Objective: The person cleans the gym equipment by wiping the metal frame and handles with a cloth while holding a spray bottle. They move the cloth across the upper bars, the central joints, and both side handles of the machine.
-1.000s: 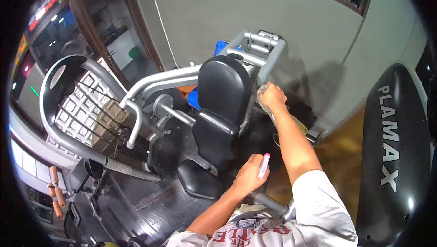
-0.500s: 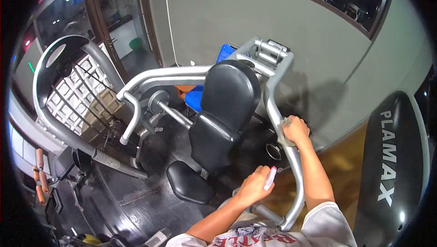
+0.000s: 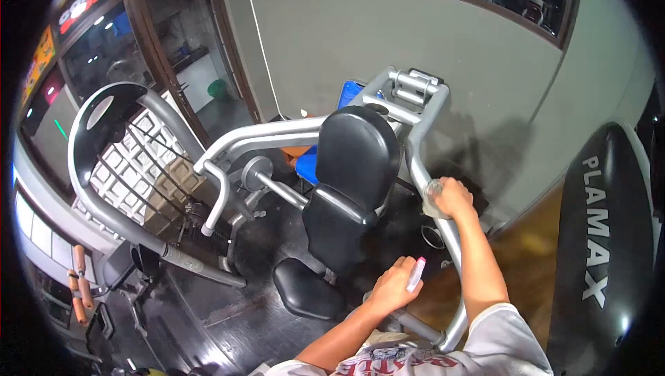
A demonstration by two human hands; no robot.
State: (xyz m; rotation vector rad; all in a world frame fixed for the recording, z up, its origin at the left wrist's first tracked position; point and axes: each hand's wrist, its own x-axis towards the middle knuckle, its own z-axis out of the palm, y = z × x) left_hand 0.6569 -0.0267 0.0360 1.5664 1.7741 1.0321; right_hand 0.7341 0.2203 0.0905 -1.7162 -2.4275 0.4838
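My right hand [image 3: 454, 198] is closed around a greyish cloth [image 3: 434, 204], pressed against the silver tube [image 3: 416, 161] on the right side of the exercise machine. Low in front of me, my left hand [image 3: 393, 284] grips a small whitish, translucent bottle [image 3: 415, 274] with a pink-red tip pointing up. The bottle is apart from the tube. To the left of both hands stands the machine's black padded backrest [image 3: 357, 154], with a black seat pad [image 3: 305, 289] below it.
A black panel lettered PLAMAX [image 3: 599, 237] rises at the right. Behind the machine are a blue chair [image 3: 307, 166] and a grey wall [image 3: 360, 37]. A weight-stack frame [image 3: 104, 196] and orange-brown handles [image 3: 80, 286] stand at the left.
The view has shifted, so the machine sits lower and farther right. My right hand and the cloth are slightly higher on the tube. My left hand still holds the bottle.
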